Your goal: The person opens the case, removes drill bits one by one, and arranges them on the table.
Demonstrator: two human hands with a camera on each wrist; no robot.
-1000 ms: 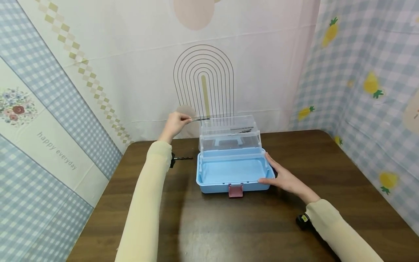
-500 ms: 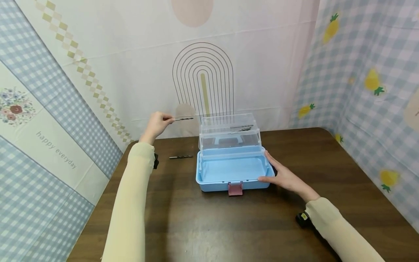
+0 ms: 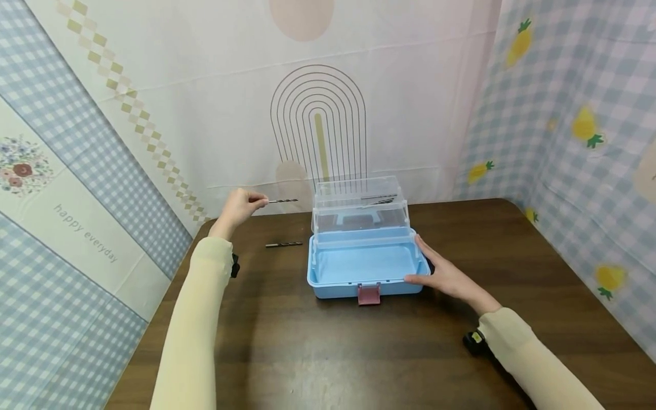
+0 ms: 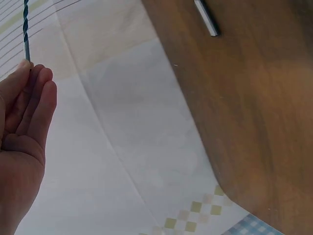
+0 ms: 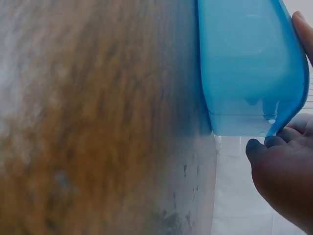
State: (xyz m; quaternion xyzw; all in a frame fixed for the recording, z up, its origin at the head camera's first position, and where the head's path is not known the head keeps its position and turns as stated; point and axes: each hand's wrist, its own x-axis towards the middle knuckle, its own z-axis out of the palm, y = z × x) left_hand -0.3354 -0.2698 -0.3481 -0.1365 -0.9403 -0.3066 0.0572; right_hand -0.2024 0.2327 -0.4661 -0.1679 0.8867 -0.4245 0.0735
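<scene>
My left hand (image 3: 240, 209) pinches a drill bit (image 3: 283, 200) by its shank, between thumb and fingertips, above the back left of the table. The bit lies nearly level, with its fluted end pointing right. In the left wrist view the drill bit (image 4: 26, 29) stands out from the fingertips. A second drill bit (image 3: 284, 245) lies on the table, left of the blue toolbox (image 3: 338, 291). My right hand (image 3: 445, 277) holds the toolbox at its right front corner, thumb on the front rim and fingers along the side. In the right wrist view, fingers (image 5: 279, 140) curl against the blue wall.
The toolbox's clear tiered trays (image 3: 359, 219) are raised at the back, with several drill bits (image 3: 381, 200) in the upper one. A pink latch (image 3: 369, 295) hangs at its front. The brown table (image 3: 328, 353) meets patterned cloth walls behind and on both sides.
My left hand has moved left, away from the trays, and then a little lower, with the drill bit still pinched. The bit on the table has come fully into sight. My right hand stays put.
</scene>
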